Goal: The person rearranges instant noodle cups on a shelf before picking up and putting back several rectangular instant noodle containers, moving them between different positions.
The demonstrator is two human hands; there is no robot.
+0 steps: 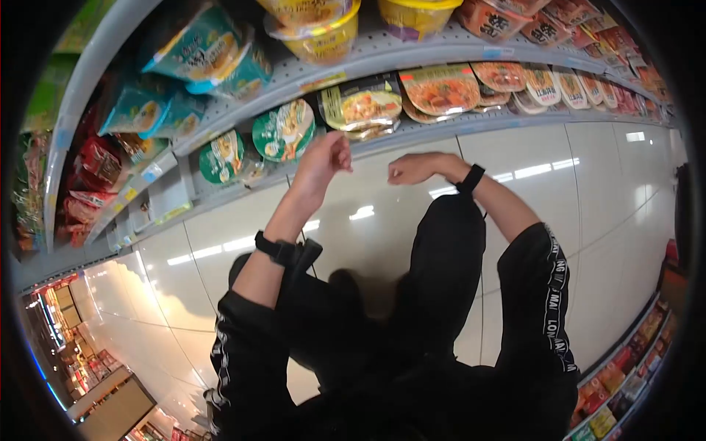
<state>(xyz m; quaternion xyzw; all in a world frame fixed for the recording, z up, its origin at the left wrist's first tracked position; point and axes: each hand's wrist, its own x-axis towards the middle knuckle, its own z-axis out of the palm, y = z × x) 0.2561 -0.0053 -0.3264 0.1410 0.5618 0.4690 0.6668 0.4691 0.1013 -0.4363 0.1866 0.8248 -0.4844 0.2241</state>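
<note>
My left hand is raised just in front of the lowest shelf edge, fingers curled in and holding nothing. It is closest to a green round noodle bowl and a yellow-green packet lying on that shelf. My right hand hovers a little to the right of it, closed in a loose fist and empty. The two hands are a short gap apart. Each wrist wears a black band. My raised knee in black trousers sits below the hands.
Tiered shelves hold teal packets, yellow bowls, red packs and orange-pictured packets. Glossy white floor tiles stretch to the right. Another stocked shelf runs along the lower right.
</note>
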